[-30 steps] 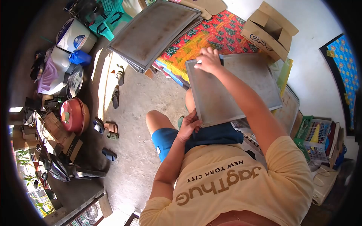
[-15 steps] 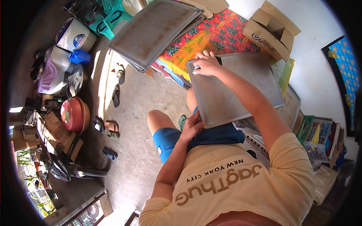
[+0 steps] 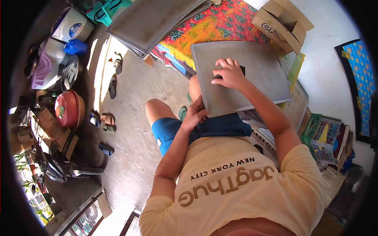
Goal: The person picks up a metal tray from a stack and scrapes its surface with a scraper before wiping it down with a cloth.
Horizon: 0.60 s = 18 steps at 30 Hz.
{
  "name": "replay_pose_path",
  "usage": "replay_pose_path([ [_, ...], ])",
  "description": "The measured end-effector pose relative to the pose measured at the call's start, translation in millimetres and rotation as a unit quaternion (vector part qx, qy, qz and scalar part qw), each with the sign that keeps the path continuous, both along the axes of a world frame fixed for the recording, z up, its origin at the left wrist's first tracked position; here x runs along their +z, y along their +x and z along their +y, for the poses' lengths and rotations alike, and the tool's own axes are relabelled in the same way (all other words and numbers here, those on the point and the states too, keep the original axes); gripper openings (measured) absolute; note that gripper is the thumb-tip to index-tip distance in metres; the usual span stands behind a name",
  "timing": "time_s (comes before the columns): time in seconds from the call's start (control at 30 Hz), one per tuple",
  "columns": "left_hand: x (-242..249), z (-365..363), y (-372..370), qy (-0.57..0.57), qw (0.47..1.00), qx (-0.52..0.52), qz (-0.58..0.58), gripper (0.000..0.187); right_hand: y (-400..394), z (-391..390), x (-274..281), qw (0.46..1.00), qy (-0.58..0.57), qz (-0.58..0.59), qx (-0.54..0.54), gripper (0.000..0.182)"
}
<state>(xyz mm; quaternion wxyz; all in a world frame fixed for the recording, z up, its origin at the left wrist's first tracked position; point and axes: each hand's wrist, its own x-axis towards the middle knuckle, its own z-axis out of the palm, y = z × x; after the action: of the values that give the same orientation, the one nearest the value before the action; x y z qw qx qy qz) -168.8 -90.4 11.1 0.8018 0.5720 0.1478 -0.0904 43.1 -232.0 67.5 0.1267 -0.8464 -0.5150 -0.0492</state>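
A grey metal baking tray (image 3: 260,78) with a low rim lies tilted across my lap, its surface blotched with brownish stains. My left hand (image 3: 194,115) is closed on the tray's near-left corner, thumb on the rim. Over the tray's middle, my right hand (image 3: 230,74) is curled on a small black pad (image 3: 242,70), pressed to the metal. Most of the pad is hidden under the palm and fingers, so its exact kind cannot be made out. Several similar trays (image 3: 151,21) are stacked at the upper left, on a bright patterned cloth (image 3: 212,23).
An open cardboard box (image 3: 281,29) stands beyond the tray, near the white wall. Another tray (image 3: 297,106) leans to my right, near a plastic basket (image 3: 325,135). Slippers (image 3: 108,118) are scattered on the concrete floor to my left, beside a red basin (image 3: 67,110).
My right hand has moved from the tray's far-left corner toward its middle, with the black pad. My left hand still grips the near-left corner. The whole view has shifted slightly.
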Motion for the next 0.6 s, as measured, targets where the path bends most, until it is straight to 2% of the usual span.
replay_pose_path([
  [0.13, -2, 0, 0, 0.005, 1.000, -0.004, -0.002, 0.075, -43, -22, 10, 0.998, -0.014, -0.001, 0.065, 0.026],
  [0.23, 6, -2, -1, 0.012, 1.000, -0.006, 0.008, 0.075, -25, -28, 0, 0.997, 0.055, -0.048, -0.017, 0.026],
  [0.27, 8, -2, -1, 0.013, 1.000, -0.005, 0.011, 0.075, -23, -27, 4, 0.998, 0.049, -0.032, -0.038, 0.026],
  [0.37, 7, -4, -2, 0.020, 1.000, -0.001, 0.009, 0.076, -36, -21, 9, 1.000, 0.006, -0.009, 0.018, 0.026],
  [0.47, 5, -4, -4, 0.019, 1.000, 0.002, 0.010, 0.076, -29, -16, 4, 0.999, 0.046, -0.028, -0.001, 0.025],
  [0.6, 7, -5, -5, 0.033, 0.999, 0.007, 0.014, 0.075, -19, -10, 4, 0.998, 0.025, -0.048, -0.037, 0.025],
])
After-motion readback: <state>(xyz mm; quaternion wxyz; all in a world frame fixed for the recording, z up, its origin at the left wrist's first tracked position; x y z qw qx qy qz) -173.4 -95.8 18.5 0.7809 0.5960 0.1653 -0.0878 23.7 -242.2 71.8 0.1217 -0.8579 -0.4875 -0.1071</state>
